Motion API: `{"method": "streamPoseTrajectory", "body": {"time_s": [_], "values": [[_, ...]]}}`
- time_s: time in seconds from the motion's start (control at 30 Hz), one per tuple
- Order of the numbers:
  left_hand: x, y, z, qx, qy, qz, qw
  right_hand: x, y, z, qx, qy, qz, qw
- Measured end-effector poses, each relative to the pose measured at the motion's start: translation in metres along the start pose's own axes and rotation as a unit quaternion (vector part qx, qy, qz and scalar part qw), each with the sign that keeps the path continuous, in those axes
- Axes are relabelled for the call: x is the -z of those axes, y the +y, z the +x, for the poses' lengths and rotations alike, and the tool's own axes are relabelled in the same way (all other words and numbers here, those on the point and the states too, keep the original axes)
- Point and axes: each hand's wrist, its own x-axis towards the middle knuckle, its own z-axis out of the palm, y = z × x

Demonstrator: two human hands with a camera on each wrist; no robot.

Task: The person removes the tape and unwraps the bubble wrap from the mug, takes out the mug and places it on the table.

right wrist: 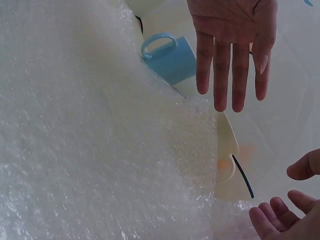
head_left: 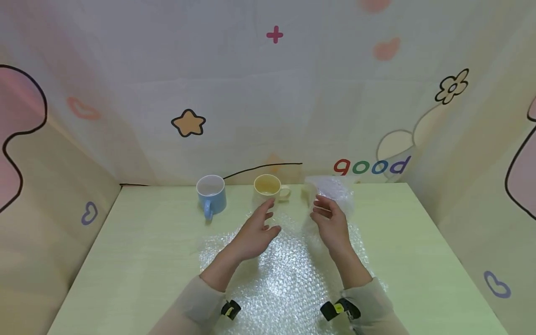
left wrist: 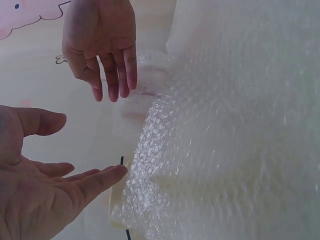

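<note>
Head view: I see the pale table (head_left: 138, 260) widest, its near edge cut off below, its surface running out at left and right. Bubble wrap (head_left: 284, 284) spreads from centre to the bottom edge, also cut off, partly covered by both sleeves. Left hand (head_left: 255, 235) and right hand (head_left: 333, 229) stand apart above it, fingers loosely extended. Right of centre, the wrapped bundle (head_left: 336, 188) hides its contents from me. The blue mug (head_left: 217, 202) stands left of centre; fingertips overlap the yellow cup (head_left: 265, 192).
</note>
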Motion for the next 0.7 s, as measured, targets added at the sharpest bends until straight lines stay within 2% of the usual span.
{"method": "streamPoseTrajectory", "body": {"time_s": [0.2, 0.7], "values": [[-0.011, -0.001, 0.011, 0.003, 0.01, -0.017, 0.9998, 0.014, 0.004, 0.005, -0.018, 0.05, 0.012, 0.998], [-0.034, -0.009, 0.035, 0.022, 0.002, -0.038, 0.999, 0.034, 0.011, 0.016, -0.041, 0.099, 0.024, 0.994]]}}
